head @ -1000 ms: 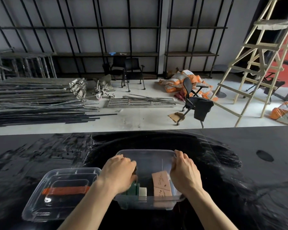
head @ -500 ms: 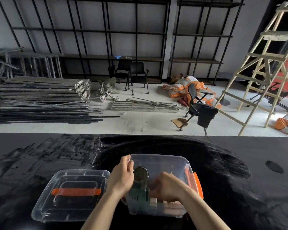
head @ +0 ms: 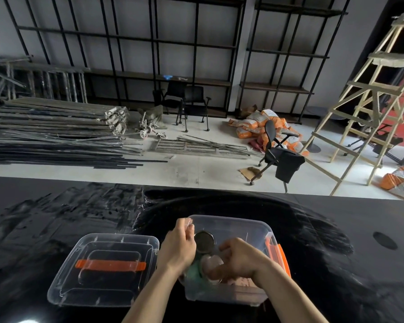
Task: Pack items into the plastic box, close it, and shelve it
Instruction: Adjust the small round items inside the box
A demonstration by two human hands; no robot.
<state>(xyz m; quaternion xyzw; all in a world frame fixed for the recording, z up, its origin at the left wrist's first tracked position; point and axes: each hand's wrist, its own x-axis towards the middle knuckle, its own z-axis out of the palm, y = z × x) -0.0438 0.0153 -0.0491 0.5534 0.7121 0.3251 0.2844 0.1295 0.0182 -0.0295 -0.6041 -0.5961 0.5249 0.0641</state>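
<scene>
The clear plastic box (head: 231, 227) stands open on the black table (head: 336, 264), near the person, with its orange latch (head: 282, 257) showing on the right side. Its lid (head: 103, 269), with an orange handle strip across it, lies flat on the table just to the left of the box, touching or nearly touching it. The left hand (head: 179, 248) is curled over the left rim of the box, fingers bent; whether it grips the rim or the round dark tin (head: 204, 241) just beside it cannot be told. The right hand (head: 239, 259) is down inside the box, fingers closed around something pale; what that item is cannot be made out through the blur and the plastic wall. A green item (head: 196, 273) and a brown card (head: 243, 282) show through the near wall. Judgement: packing is in hand, with closing and shelving not yet begun. To do this step well, items should be settled low and flat, the tin laid so that nothing stands above the rim, and the left hand should steady the box while the right arranges. Anything proud of the rim would likely stop the lid seating and the latches from catching.
</scene>
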